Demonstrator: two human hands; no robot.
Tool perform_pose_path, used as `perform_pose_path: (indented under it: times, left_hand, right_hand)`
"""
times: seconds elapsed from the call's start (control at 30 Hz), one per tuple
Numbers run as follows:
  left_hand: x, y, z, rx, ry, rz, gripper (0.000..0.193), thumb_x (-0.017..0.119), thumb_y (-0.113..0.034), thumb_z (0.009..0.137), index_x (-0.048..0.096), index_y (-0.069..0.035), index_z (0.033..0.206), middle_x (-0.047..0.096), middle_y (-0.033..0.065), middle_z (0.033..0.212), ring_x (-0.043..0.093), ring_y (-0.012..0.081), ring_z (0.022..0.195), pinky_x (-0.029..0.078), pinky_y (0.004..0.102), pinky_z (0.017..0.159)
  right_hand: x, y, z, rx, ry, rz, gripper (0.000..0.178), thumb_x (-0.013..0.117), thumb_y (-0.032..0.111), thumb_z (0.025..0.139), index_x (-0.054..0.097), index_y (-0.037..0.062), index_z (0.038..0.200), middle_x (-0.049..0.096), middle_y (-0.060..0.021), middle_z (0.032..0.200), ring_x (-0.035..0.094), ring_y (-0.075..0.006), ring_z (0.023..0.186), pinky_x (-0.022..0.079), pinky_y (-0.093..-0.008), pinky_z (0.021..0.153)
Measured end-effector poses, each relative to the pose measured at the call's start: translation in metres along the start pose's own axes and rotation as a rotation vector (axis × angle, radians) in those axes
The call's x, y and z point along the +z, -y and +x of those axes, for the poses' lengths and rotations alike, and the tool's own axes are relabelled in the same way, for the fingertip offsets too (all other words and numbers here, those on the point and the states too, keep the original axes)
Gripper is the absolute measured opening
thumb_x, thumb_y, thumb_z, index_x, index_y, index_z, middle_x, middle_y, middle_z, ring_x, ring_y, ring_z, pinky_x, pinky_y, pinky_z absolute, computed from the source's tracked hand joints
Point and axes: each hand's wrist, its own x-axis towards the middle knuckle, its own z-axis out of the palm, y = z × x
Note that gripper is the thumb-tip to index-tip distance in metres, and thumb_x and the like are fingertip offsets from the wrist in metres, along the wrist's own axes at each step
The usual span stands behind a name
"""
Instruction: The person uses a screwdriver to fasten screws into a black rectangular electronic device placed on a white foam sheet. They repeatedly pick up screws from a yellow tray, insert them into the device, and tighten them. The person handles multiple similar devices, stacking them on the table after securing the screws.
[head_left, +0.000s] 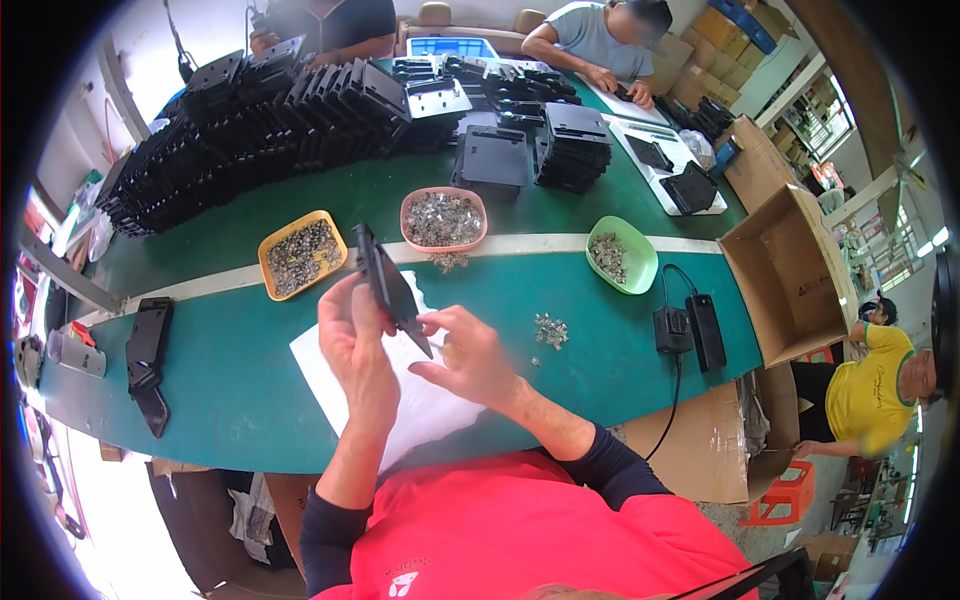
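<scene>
My left hand (358, 335) is closed around a flat black plastic panel (392, 285), which it holds up on edge above a white sheet (420, 425). From the other side, my right hand (470, 360) reaches to the panel's lower edge with thumb and forefinger bent toward it; whether a small part sits between them is too small to tell. Beyond my hands stand a yellow tray (302, 255) and a pink tray (444, 220), both with small metal parts. A green tray (622, 256) to the right holds similar parts. Some loose metal pieces (550, 331) lie right of my right hand.
Stacked black panels (270, 135) fill the far left of the green table (600, 370). A hinged black part (149, 360) lies at left, a black adapter (673, 329) with a cord at right. An open cardboard box (795, 275) stands beside the table; co-workers (605, 50) sit across.
</scene>
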Motion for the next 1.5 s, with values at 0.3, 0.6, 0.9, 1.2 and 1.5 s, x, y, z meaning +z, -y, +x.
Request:
perform_pose_path:
  times: [0.3, 0.6, 0.9, 1.2, 1.5]
  left_hand:
    - [0.020, 0.018, 0.023, 0.007, 0.225, 0.278, 0.041, 0.063, -0.017, 0.094, 0.050, -0.001, 0.129, 0.057, 0.0097, 0.114, 0.056, 0.0136, 0.103, 0.050, 0.0263, 0.082]
    - [-0.121, 0.035, 0.010, -0.138, 0.001, 0.532, 0.021, 0.064, -0.010, 0.092, 0.063, 0.000, 0.109, 0.067, 0.0067, 0.099, 0.063, 0.0127, 0.091, 0.051, 0.0256, 0.078]
    - [-0.206, 0.015, -0.022, -0.139, -0.265, 0.628, 0.020, 0.066, -0.011, 0.091, 0.065, 0.000, 0.107, 0.068, 0.0054, 0.091, 0.063, 0.0106, 0.081, 0.051, 0.0257, 0.073]
    - [-0.278, -0.035, 0.032, 0.304, -0.430, 1.203, 0.013, 0.067, -0.009, 0.084, 0.066, -0.002, 0.095, 0.062, 0.0107, 0.089, 0.061, 0.0224, 0.075, 0.050, 0.0324, 0.068]
    - [-0.430, -0.060, 0.149, 0.164, -0.525, 2.043, 0.065, 0.066, -0.049, 0.084, 0.056, -0.003, 0.130, 0.051, 0.0170, 0.138, 0.046, 0.0349, 0.129, 0.039, 0.0464, 0.104]
  right_hand:
    - [-0.041, -0.059, 0.064, 0.235, -0.287, -0.144, 0.015, 0.067, 0.013, 0.091, 0.065, -0.0014, 0.095, 0.055, 0.0015, 0.062, 0.048, -0.0052, 0.049, 0.038, -0.0235, 0.043]
    - [-0.116, -0.189, 0.164, 0.836, -0.559, 0.508, 0.010, 0.072, 0.007, 0.085, 0.064, 0.0039, 0.090, 0.057, 0.0000, 0.066, 0.054, -0.0095, 0.050, 0.041, -0.0251, 0.038]
    - [-0.113, -0.251, 0.179, 0.893, -0.598, 0.285, 0.025, 0.077, 0.003, 0.079, 0.054, 0.0089, 0.078, 0.061, -0.0054, 0.069, 0.065, -0.0173, 0.057, 0.044, -0.0271, 0.040]
    - [-0.141, -0.282, 0.188, 0.917, -0.552, 0.149, 0.012, 0.073, 0.006, 0.084, 0.062, 0.0066, 0.089, 0.066, -0.0041, 0.075, 0.065, -0.0129, 0.061, 0.042, -0.0243, 0.043]
    - [-0.130, -0.252, 0.182, 0.813, -0.550, 0.092, 0.013, 0.071, 0.007, 0.086, 0.063, 0.0061, 0.096, 0.065, -0.0025, 0.077, 0.064, -0.0111, 0.062, 0.041, -0.0223, 0.043]
